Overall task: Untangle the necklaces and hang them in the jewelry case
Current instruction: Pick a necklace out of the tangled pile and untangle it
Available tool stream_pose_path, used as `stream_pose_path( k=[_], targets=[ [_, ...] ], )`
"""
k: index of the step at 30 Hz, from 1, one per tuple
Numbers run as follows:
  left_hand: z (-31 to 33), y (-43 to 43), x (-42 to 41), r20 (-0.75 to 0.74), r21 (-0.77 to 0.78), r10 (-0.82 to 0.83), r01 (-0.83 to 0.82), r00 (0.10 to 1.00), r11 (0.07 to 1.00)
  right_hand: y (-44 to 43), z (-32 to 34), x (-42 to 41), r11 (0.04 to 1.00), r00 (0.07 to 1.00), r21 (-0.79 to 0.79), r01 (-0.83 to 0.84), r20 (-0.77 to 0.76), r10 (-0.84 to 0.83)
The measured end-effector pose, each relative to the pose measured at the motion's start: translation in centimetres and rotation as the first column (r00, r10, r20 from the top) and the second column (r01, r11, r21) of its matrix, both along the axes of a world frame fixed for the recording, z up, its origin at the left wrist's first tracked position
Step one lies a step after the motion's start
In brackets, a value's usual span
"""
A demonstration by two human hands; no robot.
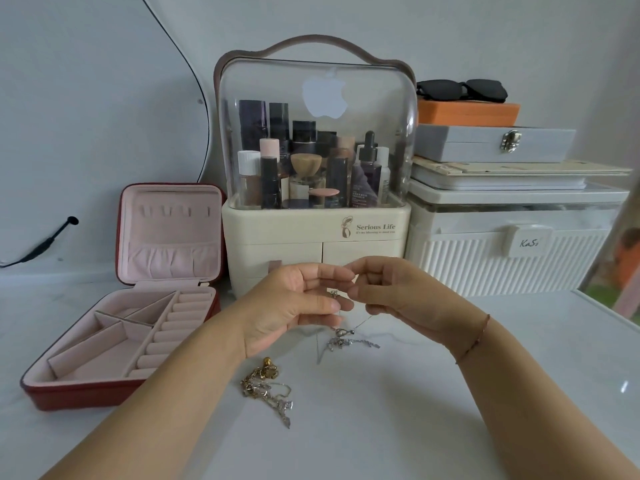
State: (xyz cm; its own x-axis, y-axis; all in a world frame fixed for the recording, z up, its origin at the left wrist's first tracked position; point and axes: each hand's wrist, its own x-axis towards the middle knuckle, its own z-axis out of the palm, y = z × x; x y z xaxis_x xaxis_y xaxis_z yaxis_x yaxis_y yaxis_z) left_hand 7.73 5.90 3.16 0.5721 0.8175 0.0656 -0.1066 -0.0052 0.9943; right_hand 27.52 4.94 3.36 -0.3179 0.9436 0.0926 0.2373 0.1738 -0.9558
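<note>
Closest, on the white tabletop (450,410): one gold-and-silver clump (266,386) of knotted chains, lying loose, touched by neither hand.

Just beyond, two bare forearms reaching in, both hands raised above the table. Left hand (294,306) with fingers curled, fingertips pinching a fine silver chain. Right hand (391,289) likewise pinching the same chain, close to the left fingertips. One thin bracelet (474,341) on the right wrist. One small charm (333,293) dangling between the hands. Below it, the silver tangle (346,337), its lower end resting on the tabletop, strands running up to the fingers; number of separate necklaces in it impossible to tell.

To the left, one red jewelry case (79,393), open, pink-lined: tray split into compartments with a column of ring rolls, upright lid (169,233) with a row of small hook tabs and one gathered pocket. No necklace hung there.

Behind the hands, one cream cosmetics organizer (315,230): two drawers, one clear dome full of bottles, one handle.

Farthest right, one stack: white ribbed box (512,268), flat white trays, one grey latched case (491,142), one orange box (467,112), one pair of black sunglasses (462,90) on top.
</note>
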Motion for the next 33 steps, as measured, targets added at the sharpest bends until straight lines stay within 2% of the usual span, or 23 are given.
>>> stream_pose_path(
  k=[6,11,15,18,21,24,29,33],
  targets=[
    [-0.7,0.7,-0.1,-0.115,0.035,0.137,-0.134,0.984,0.99,0.2,-0.2,0.1,0.984,0.968,0.077,0.158,0.184,-0.17],
    [-0.8,0.8,0.0,-0.13,0.067,0.188,-0.181,0.973,0.981,0.5,-0.8,0.2,0.964,0.943,0.154,0.219,0.219,-0.249],
    [-0.9,0.8,0.1,-0.163,0.103,0.204,-0.189,0.965,0.977,0.2,-0.5,-0.3,0.957,0.943,0.208,0.203,0.222,-0.248],
    [-0.9,0.8,0.1,-0.2,0.137,0.24,-0.216,0.95,0.967,0.0,-0.1,-0.2,0.958,0.958,0.185,0.222,0.143,-0.249],
    [-0.8,0.9,0.0,-0.224,0.175,0.274,-0.239,0.935,0.955,-0.1,0.2,-0.2,0.979,0.983,0.102,0.179,-0.065,-0.173],
    [-0.8,0.9,0.0,-0.232,0.184,0.28,-0.24,0.932,0.953,-0.1,0.2,-0.3,0.994,0.959,-0.015,0.108,-0.261,-0.109],
    [-0.8,0.9,-0.1,-0.255,0.165,0.266,-0.229,0.93,0.959,0.2,0.5,0.4,0.991,0.912,-0.109,0.079,-0.393,-0.116],
    [-0.9,1.0,-0.2,-0.282,0.18,0.278,-0.233,0.918,0.955,0.4,0.4,1.0,0.988,0.904,-0.14,0.066,-0.411,-0.119]
  ],
)
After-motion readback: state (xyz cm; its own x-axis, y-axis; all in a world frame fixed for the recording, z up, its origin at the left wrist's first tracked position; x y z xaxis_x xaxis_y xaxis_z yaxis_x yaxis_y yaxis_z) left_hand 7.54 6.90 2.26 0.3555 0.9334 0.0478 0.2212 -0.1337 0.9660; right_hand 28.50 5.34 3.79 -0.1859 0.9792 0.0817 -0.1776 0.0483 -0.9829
